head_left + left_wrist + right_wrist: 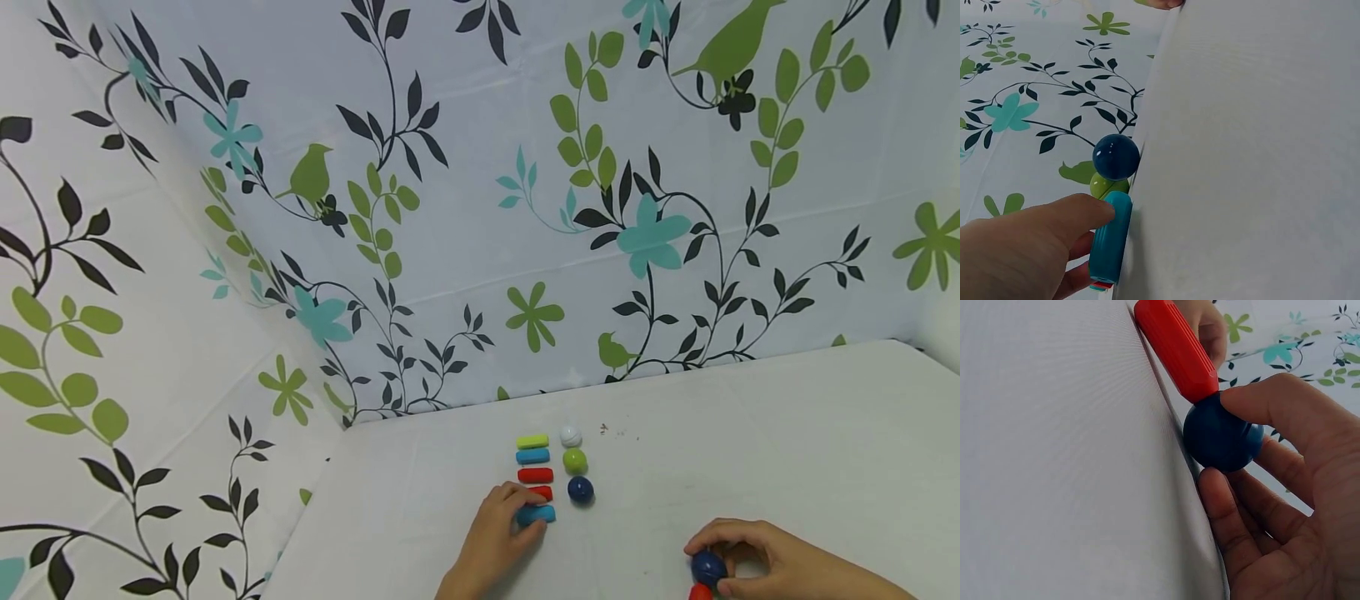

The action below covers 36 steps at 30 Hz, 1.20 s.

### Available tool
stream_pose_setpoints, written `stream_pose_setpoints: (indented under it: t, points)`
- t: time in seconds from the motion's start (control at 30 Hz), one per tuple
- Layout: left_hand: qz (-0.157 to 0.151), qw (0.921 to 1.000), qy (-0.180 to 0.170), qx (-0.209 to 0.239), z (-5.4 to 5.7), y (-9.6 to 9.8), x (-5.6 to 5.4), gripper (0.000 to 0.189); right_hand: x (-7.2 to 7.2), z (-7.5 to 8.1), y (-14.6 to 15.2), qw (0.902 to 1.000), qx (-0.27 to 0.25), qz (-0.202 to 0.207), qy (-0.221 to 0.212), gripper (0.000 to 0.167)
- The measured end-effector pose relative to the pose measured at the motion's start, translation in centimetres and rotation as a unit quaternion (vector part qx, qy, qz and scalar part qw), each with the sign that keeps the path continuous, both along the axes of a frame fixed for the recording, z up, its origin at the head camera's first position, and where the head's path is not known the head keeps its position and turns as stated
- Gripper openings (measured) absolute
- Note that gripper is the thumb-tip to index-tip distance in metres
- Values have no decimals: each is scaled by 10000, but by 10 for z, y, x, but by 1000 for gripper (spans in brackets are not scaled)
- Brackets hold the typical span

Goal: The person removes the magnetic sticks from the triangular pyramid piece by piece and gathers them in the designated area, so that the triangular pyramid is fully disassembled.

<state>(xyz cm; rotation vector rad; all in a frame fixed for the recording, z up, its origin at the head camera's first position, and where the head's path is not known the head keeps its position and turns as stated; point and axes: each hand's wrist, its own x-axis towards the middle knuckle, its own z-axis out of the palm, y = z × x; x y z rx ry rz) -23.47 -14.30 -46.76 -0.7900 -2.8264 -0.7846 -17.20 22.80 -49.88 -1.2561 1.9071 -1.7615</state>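
Observation:
My left hand (491, 533) grips a light blue toy rod (536, 515) at the near end of a column of short rods, its fingers over a red rod (542, 492) beside it. In the left wrist view, the blue rod (1110, 237) sits between the thumb and the fingers behind. Off to the right, my right hand (780, 560) pinches a dark blue ball (708, 567) between thumb and fingers. Against that ball in the right wrist view lies a ribbed red rod (1179, 350), its end touching the ball (1221, 434).
Beyond the left hand lie another red rod (536, 475), a blue rod (532, 456) and a yellow-green rod (532, 441). Right of them stand a white ball (570, 436), a green ball (574, 461) and a dark blue ball (581, 490). A leaf-patterned curtain (465, 250) borders the white table (787, 442).

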Motion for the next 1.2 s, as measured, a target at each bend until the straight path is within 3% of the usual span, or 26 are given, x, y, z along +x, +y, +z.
stream_pose_setpoints:
  t: [0.37, 0.67, 0.97, 1.07, 1.2]
  points:
    - [-305, 9987, 70, 409, 8, 7, 6, 19, 1, -3, -1, 9992, -107, 46, 395, 44]
    - [-876, 9947, 311, 431, 13, 18, 16, 18, 0, -3, -4, 9981, -135, 87, 602, 45]
    - [-1166, 9918, -339, 409, 19, 27, 23, 20, 5, 4, -10, 9998, -37, -59, 196, 38]
    - [-1304, 9894, -517, 381, 19, 30, 25, 21, 5, 5, -12, 9997, -45, -89, 239, 37]
    - [-1437, 9826, -1062, 508, 20, 35, 29, 23, 6, 3, -16, 9991, -46, -185, 373, 37]
